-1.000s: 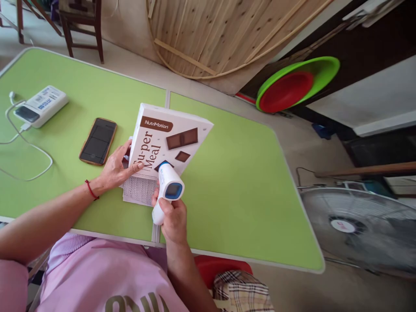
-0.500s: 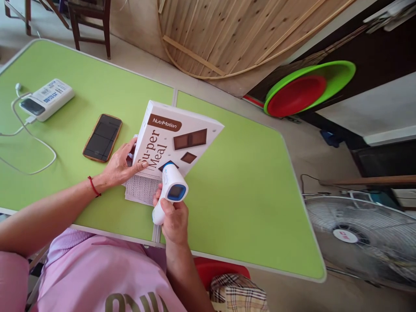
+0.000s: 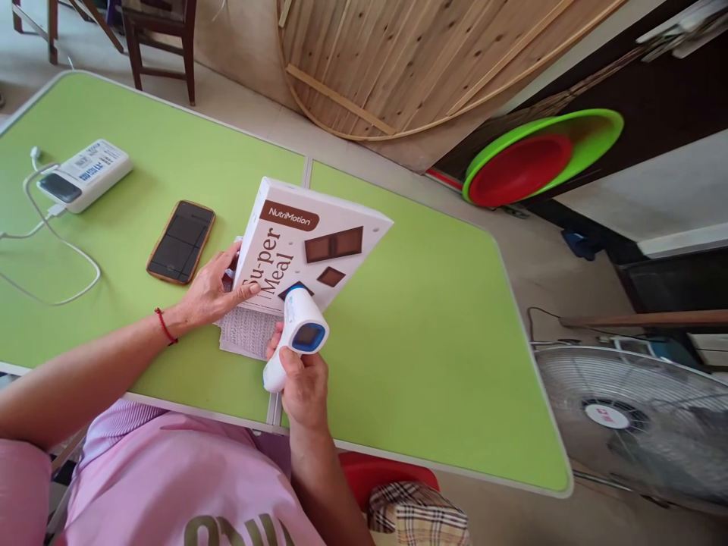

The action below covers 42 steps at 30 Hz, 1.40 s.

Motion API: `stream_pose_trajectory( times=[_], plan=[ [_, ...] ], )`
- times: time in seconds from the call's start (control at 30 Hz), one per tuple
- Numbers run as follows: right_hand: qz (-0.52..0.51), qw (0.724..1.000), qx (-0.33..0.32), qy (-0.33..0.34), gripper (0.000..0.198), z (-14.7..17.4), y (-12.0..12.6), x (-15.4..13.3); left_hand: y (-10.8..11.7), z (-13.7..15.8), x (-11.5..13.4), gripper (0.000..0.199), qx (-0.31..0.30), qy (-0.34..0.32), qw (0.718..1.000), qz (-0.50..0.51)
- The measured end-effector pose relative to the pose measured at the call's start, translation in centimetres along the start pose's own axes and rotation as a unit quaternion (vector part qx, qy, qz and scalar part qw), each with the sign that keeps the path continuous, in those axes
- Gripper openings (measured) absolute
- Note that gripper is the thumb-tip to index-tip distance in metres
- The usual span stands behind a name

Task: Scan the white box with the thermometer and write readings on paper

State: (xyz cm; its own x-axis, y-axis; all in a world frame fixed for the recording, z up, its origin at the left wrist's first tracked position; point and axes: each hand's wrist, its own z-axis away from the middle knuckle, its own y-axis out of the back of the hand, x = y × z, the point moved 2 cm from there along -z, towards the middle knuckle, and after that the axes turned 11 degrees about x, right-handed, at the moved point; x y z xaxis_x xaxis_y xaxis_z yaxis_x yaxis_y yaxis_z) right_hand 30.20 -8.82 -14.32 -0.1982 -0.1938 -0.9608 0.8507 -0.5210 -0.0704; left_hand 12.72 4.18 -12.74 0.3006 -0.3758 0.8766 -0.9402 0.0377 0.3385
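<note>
My left hand [image 3: 214, 287] grips the lower left edge of a white box [image 3: 296, 262] printed "NutriMotion Su-per Meal", thumb on its front and the other fingers mostly hidden behind. The box is tilted up, facing me. In my right hand [image 3: 305, 379] is a white and blue infrared thermometer [image 3: 300, 326], held by its handle. Its nose points at the lower part of the box front; I cannot tell whether they touch. Its small screen looks dark. A printed paper sheet [image 3: 247, 334] lies on the table below the box.
On the green table [image 3: 421, 349], a smartphone [image 3: 180, 241] lies left of the box. Farther left is a white power bank [image 3: 85, 174] with a cable [image 3: 85, 284]. A fan [image 3: 619, 417] stands off the right edge; a red stool [image 3: 387, 474] is below the front edge.
The thermometer's handle end has shifted very slightly left in my right hand. The box and my left hand keep their places.
</note>
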Motion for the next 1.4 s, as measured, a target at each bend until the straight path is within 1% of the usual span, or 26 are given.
stream_pose_trajectory(
  times=[0.17, 0.33, 0.5, 0.87, 1.07, 1.23, 1.4],
  plan=[
    [0.022, 0.999, -0.021, 0.028, 0.043, 0.02, 0.02, -0.06, -0.01, -0.16, 0.11, 0.074, -0.005, -0.014, 1.000, -0.003],
    [0.026, 0.998, -0.027, 0.043, 0.042, -0.06, -0.04, -0.19, -0.06, -0.33, 0.01, 0.072, -0.001, -0.019, 1.000, 0.000],
    [0.022, 0.998, -0.033, 0.043, 0.042, -0.14, -0.07, -0.33, -0.05, -0.39, 0.00, 0.071, -0.010, -0.011, 1.000, 0.005],
    [-0.009, 0.999, -0.043, 0.032, 0.033, -0.12, -0.17, -0.45, -0.16, -0.43, 0.00, 0.072, -0.004, -0.002, 1.000, 0.015],
    [0.008, 0.999, -0.033, 0.038, 0.041, -0.15, -0.09, -0.27, -0.18, -0.42, -0.07, 0.074, -0.004, -0.005, 1.000, 0.009],
    [0.007, 0.998, -0.033, 0.047, 0.041, -0.25, -0.02, -0.23, -0.26, -0.44, -0.34, 0.078, 0.000, -0.009, 1.000, 0.002],
    [0.010, 0.998, -0.036, 0.058, 0.040, -0.11, -0.11, -0.40, -0.24, -0.42, -0.20, 0.081, -0.001, -0.006, 1.000, 0.018]
  ],
)
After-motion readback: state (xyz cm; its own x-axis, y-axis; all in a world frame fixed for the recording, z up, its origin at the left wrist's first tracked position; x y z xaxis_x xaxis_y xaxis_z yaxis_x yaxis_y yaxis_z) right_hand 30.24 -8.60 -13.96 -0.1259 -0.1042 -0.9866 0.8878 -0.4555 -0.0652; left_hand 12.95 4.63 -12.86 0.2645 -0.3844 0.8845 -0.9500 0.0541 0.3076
